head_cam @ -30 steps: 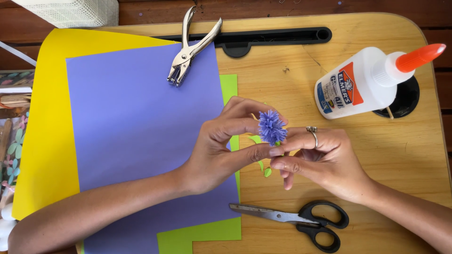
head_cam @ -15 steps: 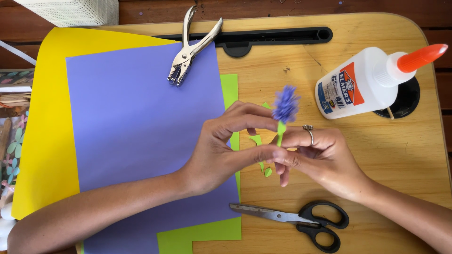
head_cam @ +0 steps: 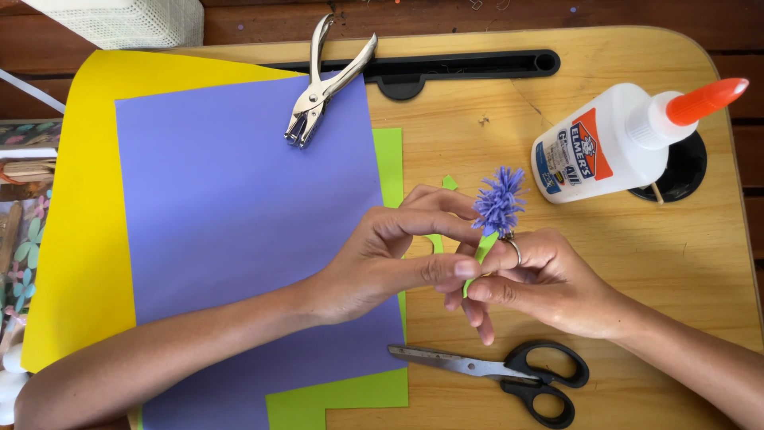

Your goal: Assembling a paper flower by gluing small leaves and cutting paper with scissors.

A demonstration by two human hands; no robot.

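Wooden lap desk (head_cam: 637, 263) — purple paper flower (head_cam: 499, 199) on its green stem, both hands' fingers (head_cam: 446, 271) clamped on that stem.

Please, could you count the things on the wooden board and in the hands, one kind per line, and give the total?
Paper sheets: 3 (yellow, purple, green)
Paper flower: 1, purple with green stem, held by left hand and right hand
Hole punch: 1
Glue bottle: 1
Scissors: 1
Total: 7

Matt paper flower (head_cam: 499, 199), wooden table (head_cam: 637, 239)
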